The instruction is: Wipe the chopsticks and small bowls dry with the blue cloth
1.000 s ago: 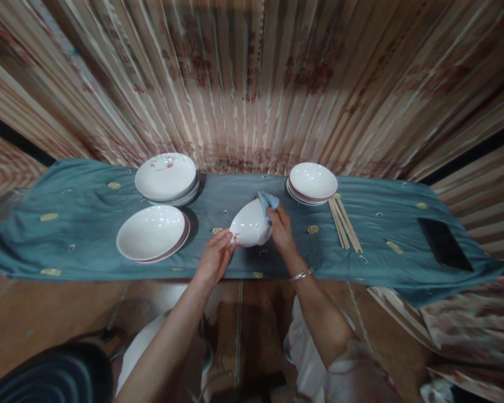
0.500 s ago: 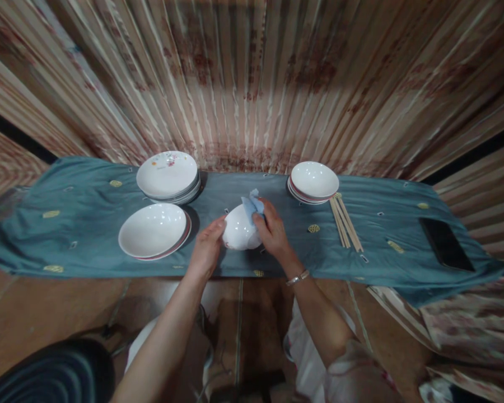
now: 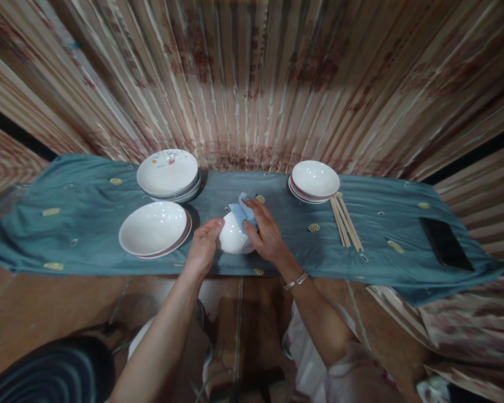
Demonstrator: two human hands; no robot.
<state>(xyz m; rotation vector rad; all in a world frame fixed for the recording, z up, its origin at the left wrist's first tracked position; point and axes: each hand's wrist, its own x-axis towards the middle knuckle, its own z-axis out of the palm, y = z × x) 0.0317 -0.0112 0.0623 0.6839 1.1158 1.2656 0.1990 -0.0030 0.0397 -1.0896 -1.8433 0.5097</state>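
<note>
Between my hands, above the middle of the table near its front edge, is a small white bowl (image 3: 232, 236). My left hand (image 3: 205, 244) grips the bowl's left side, thumb on top. A crumpled light-blue cloth (image 3: 242, 211) is pinched in my right hand (image 3: 267, 232), which presses it against the bowl's upper right. The bowl's far and under sides are hidden. To the left of my left hand sit large white bowls (image 3: 153, 228), stacked, with a reddish rim showing beneath the top one.
A pile of floral plates (image 3: 168, 172) stands at the back left. Stacked smaller bowls (image 3: 315, 179) are at the back right, beside several wooden chopsticks (image 3: 346, 223). A black phone (image 3: 445, 243) lies far right on the green tablecloth (image 3: 88, 224). Behind hangs a pleated curtain (image 3: 235, 84).
Both hands and the bowl have shifted slightly left. The cloth has slid leftward over the bowl's top, with my right hand covering more of its right side.
</note>
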